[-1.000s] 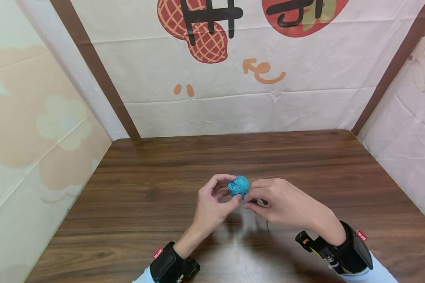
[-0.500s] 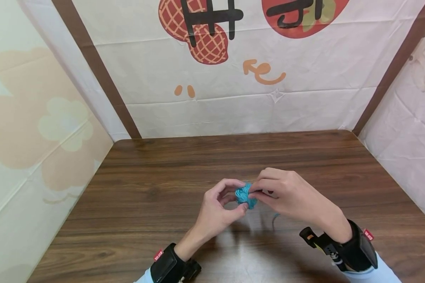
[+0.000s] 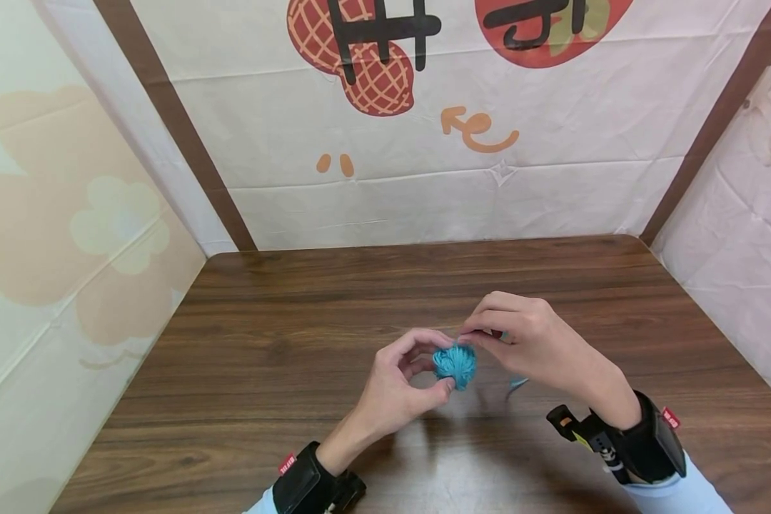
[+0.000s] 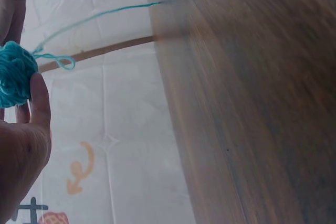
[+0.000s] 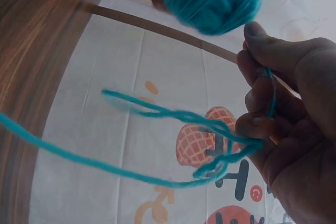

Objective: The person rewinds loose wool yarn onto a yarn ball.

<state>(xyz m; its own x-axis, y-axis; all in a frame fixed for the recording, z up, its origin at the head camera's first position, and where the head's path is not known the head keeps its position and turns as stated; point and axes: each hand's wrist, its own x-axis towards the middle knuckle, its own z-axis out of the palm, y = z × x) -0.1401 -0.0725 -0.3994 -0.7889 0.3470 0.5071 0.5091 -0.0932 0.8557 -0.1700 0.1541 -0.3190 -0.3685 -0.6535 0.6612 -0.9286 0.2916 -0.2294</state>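
A small ball of turquoise yarn [image 3: 455,365] is held between the fingertips and thumb of my left hand [image 3: 401,382], raised over the table. My right hand [image 3: 530,346] pinches a strand at the ball's upper right, thumb against forefinger. In the right wrist view, the yarn ball [image 5: 212,1] sits just above that thumb tip, and yarn [image 5: 270,90] runs through the curled fingers. Loose loops and a long yarn tail [image 5: 68,153] hang from below the hand. The left wrist view has the same tail [image 4: 94,16] stretching toward the tabletop.
The brown wood-grain table [image 3: 283,307] spreads beneath both hands. A white printed cloth [image 3: 411,207] hangs behind its far edge, with more cloth at the left and right sides. Each wrist wears a black camera band [image 3: 645,442].
The yarn ball and left hand have shifted slightly right and nearer, and the ball has turned. My right hand has moved up and rightward, from the ball's lower right to its top.
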